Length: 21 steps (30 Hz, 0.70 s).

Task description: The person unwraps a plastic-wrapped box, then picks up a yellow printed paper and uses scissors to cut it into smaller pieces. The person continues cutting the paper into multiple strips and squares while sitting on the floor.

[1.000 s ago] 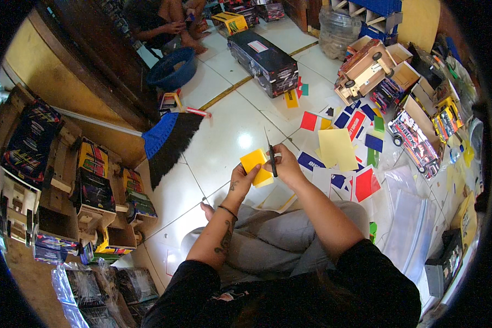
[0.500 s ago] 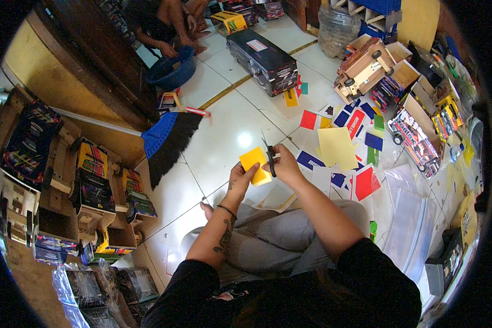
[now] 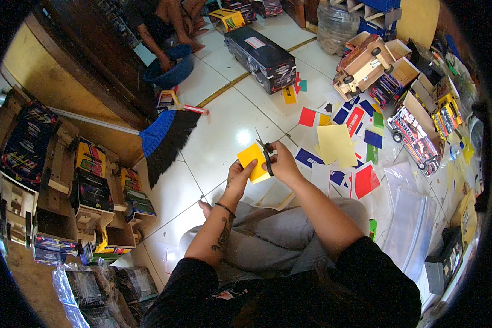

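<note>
My left hand pinches a yellow sheet by its lower part, thumb across its face. My right hand is closed around the black handles of a pair of scissors. The blades point up and away, beside the sheet's right edge; whether they touch it I cannot tell. Both hands are above my crossed legs. To the right of them, cut pieces lie spread on the tiles: a large pale yellow sheet, a red piece and a dark blue piece.
A broom lies left. Wooden toy trucks are stacked along the left wall, with more toy trucks at the right. A long dark box lies ahead. Another person's hand reaches into a blue basin. Clear plastic sheets lie at right.
The yellow sheet and scissors have shifted slightly left, and the blades look a little more apart. The other person's arm has moved down into the basin.
</note>
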### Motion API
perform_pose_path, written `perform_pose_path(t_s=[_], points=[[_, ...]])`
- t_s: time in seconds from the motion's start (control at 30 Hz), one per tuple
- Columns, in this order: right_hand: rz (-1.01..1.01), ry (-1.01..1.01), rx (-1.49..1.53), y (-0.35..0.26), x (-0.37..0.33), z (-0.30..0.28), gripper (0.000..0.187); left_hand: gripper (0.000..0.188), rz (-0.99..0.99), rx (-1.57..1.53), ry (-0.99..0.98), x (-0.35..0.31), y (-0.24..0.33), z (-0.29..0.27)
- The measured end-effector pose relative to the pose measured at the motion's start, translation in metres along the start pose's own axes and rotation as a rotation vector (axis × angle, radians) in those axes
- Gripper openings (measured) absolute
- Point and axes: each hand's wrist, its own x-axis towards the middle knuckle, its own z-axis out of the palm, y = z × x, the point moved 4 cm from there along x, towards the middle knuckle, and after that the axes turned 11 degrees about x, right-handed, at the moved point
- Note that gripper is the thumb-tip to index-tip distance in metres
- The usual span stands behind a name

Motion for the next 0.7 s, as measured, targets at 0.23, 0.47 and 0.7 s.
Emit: perform_pose_path(t_s=[0.23,0.47,0.7], points=[[0.005,0.013,-0.016,-0.0006,-0.0008,-0.0003,0.058,0.023,-0.024,0.031,0.020,-0.0007,0.0002,0.0004],[0.018,0.000,0.006,0.0034,0.0011,0.0002,0.059,0.023,-0.011,0.032,0.001,-0.0006,0.0004,0.0003],[0.021,0.007,-0.003,0.0047,0.0014,0.0004,0.060,0.024,-0.012,0.046,-0.013,0.0009,-0.0022,-0.0007]])
